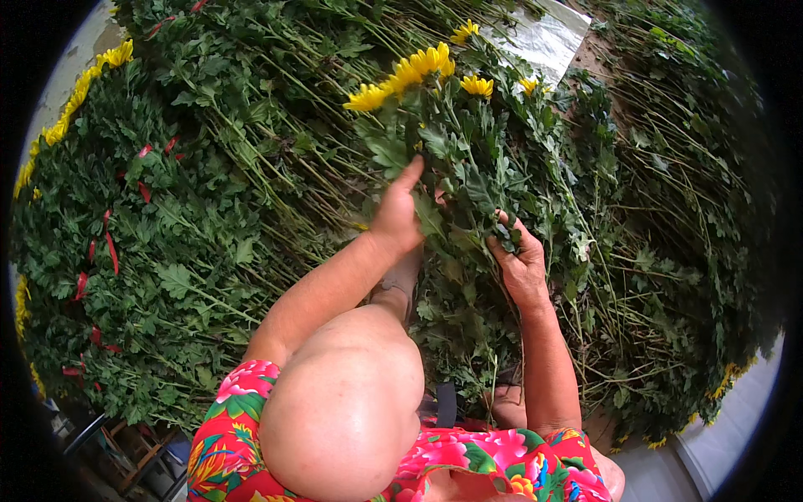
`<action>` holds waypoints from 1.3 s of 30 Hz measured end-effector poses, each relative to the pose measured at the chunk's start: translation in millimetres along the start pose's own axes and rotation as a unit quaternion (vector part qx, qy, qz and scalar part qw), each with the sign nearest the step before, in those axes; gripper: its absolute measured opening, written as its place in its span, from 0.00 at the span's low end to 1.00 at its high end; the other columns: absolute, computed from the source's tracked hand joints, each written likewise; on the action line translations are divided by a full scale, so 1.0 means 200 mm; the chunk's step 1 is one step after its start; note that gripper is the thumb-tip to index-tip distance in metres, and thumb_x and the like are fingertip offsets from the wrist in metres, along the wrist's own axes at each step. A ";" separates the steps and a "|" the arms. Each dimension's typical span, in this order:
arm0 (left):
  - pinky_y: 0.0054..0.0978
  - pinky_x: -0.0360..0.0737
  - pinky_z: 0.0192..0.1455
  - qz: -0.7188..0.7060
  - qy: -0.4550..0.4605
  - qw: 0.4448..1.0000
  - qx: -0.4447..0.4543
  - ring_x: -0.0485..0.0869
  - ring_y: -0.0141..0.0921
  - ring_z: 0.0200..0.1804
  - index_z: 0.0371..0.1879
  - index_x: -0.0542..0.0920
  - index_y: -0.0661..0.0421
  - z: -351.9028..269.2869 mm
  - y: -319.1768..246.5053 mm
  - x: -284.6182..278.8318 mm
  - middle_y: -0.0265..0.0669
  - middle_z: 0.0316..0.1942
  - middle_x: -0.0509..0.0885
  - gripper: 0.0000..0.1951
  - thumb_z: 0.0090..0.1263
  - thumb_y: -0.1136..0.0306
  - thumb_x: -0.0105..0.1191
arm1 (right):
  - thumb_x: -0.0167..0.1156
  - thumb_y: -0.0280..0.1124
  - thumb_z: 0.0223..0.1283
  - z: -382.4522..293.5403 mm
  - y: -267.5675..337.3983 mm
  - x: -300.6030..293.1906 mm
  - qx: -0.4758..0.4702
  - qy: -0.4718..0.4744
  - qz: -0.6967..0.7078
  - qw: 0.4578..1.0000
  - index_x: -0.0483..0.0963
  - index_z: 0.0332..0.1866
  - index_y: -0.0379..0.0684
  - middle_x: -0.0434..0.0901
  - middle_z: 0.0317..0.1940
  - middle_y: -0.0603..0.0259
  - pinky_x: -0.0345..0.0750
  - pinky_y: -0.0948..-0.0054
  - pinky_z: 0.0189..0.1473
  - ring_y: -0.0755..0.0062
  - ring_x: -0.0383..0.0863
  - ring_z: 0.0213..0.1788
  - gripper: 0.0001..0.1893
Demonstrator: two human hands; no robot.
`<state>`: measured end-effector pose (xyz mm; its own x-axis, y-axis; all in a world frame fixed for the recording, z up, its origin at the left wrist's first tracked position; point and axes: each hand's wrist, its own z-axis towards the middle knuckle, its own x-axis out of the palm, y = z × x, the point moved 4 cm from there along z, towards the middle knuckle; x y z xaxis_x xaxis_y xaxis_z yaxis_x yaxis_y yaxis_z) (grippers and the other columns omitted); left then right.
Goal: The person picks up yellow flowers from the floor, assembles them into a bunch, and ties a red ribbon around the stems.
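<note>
My left hand is wrapped around a bunch of leafy yellow chrysanthemums, thumb up, its fingers mostly hidden behind leaves. The blooms point away from me. Lower on the right side of the bunch, my right hand grips a chrysanthemum stem between thumb and fingers. This stem trails down along my right forearm. More leafy stems lie beneath the bunch, between my legs.
Bundles of chrysanthemums with red ties are heaped at left, blooms outward. Loose stems pile up at right. A silvery sheet lies at the top. My bare knee is raised at lower left, near a rack.
</note>
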<state>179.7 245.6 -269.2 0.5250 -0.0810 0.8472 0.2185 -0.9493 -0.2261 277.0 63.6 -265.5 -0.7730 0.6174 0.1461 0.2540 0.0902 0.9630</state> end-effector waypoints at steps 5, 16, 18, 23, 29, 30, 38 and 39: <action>0.48 0.70 0.75 -0.049 0.098 0.994 0.030 0.70 0.45 0.73 0.72 0.70 0.55 -0.01 -0.06 0.13 0.44 0.73 0.71 0.31 0.81 0.45 0.40 | 0.64 0.21 0.69 -0.01 -0.04 0.03 0.018 -0.002 0.001 1.000 0.77 0.64 0.40 0.82 0.56 0.71 0.70 0.75 0.64 0.82 0.76 0.58 0.20; 0.48 0.78 0.68 0.067 0.041 0.997 -0.009 0.77 0.42 0.69 0.66 0.73 0.56 -0.01 -0.04 0.01 0.40 0.60 0.82 0.20 0.78 0.67 0.53 | 0.58 0.21 0.69 -0.02 0.08 0.17 0.031 0.062 -0.143 0.987 0.74 0.65 0.41 0.85 0.53 0.59 0.74 0.74 0.61 0.75 0.80 0.54 0.20; 0.47 0.82 0.63 0.070 -0.010 0.997 -0.002 0.83 0.42 0.62 0.61 0.76 0.56 -0.05 -0.06 -0.05 0.37 0.50 0.85 0.16 0.77 0.67 0.54 | 0.63 0.33 0.68 -0.01 0.11 0.13 0.003 0.070 -0.217 0.974 0.77 0.61 0.38 0.86 0.50 0.55 0.76 0.71 0.58 0.66 0.84 0.52 0.19; 0.44 0.83 0.62 0.094 -0.060 0.994 0.004 0.85 0.43 0.58 0.58 0.78 0.56 -0.12 -0.05 -0.17 0.36 0.47 0.85 0.14 0.78 0.66 0.55 | 0.72 0.41 0.58 0.10 0.06 -0.05 -0.049 -0.168 -0.528 0.831 0.77 0.51 0.39 0.82 0.44 0.51 0.79 0.56 0.50 0.51 0.81 0.50 0.21; 0.44 0.81 0.65 0.094 -0.054 0.994 -0.009 0.82 0.42 0.63 0.62 0.76 0.57 -0.09 -0.04 -0.19 0.41 0.59 0.82 0.16 0.81 0.65 0.48 | 0.66 0.28 0.57 0.11 0.00 -0.08 -0.160 -0.146 -0.531 0.819 0.79 0.46 0.40 0.83 0.38 0.54 0.77 0.53 0.46 0.49 0.81 0.44 0.12; 0.44 0.80 0.66 0.092 -0.046 0.995 -0.015 0.82 0.42 0.63 0.62 0.75 0.57 -0.08 -0.04 -0.19 0.41 0.60 0.82 0.16 0.81 0.64 0.48 | 0.65 0.26 0.58 0.08 0.01 -0.07 -0.174 -0.129 -0.503 0.837 0.78 0.55 0.41 0.83 0.39 0.53 0.78 0.54 0.43 0.48 0.81 0.41 0.18; 0.43 0.78 0.69 0.083 -0.052 0.995 -0.024 0.80 0.40 0.65 0.66 0.74 0.58 -0.04 -0.03 -0.18 0.44 0.65 0.80 0.21 0.81 0.59 0.47 | 0.63 0.16 0.53 -0.02 0.16 0.16 -0.206 -0.034 -0.429 0.879 0.75 0.65 0.43 0.80 0.33 0.53 0.78 0.54 0.42 0.48 0.80 0.37 0.30; 0.42 0.77 0.69 0.085 -0.060 0.994 -0.029 0.80 0.40 0.65 0.66 0.74 0.59 -0.05 -0.03 -0.16 0.44 0.65 0.80 0.22 0.81 0.58 0.47 | 0.63 0.16 0.52 -0.03 0.16 0.16 -0.204 -0.025 -0.426 0.881 0.75 0.64 0.42 0.80 0.32 0.54 0.77 0.55 0.42 0.49 0.80 0.37 0.30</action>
<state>153.1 251.4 -291.0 0.6451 -0.2092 0.7349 0.0721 -0.9408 -0.3311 256.4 81.5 -228.4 -0.5535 0.4953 -0.6696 -0.6436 0.2559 0.7213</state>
